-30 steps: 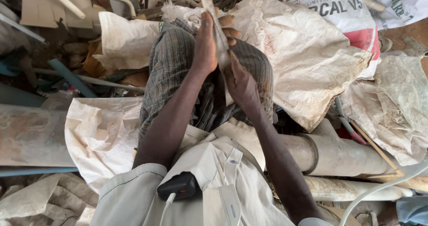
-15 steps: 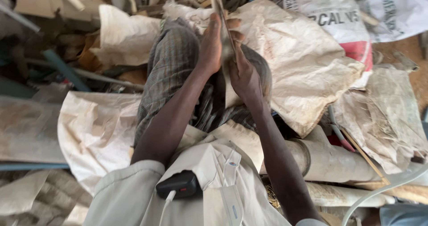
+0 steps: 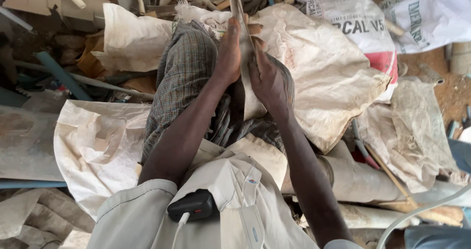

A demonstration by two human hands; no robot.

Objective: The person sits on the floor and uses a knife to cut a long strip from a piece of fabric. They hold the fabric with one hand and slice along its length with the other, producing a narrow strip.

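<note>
You've got both hands up on that pale woven sack strip [image 3: 244, 57], and it stands on edge between your palms, running from above your fingertips down onto your checked-cloth lap [image 3: 189, 77]. Your left hand [image 3: 228, 52] lies flat against its left face, fingers straight and together, more pressing than gripping. Your right hand [image 3: 267, 79] is cupped on the other side, fingers curled onto the material, thumb hidden, so how firm the pinch is I cannot tell.

This stuff looks light, floppy and a bit dusty-slick; it'll sag wherever it isn't backed. Best hold, I'd judge, is right where you are: sandwiched at the folded edge, near the middle of its length.

Against half a second ago, little has shifted: the hands keep the same clasp, with the view sitting slightly differently. Around you lie 2 printed white bags [image 3: 363, 28], crumpled sacks [image 3: 98, 146] and grey pipes [image 3: 363, 180]; a black device [image 3: 192, 206] is clipped at your chest.
</note>
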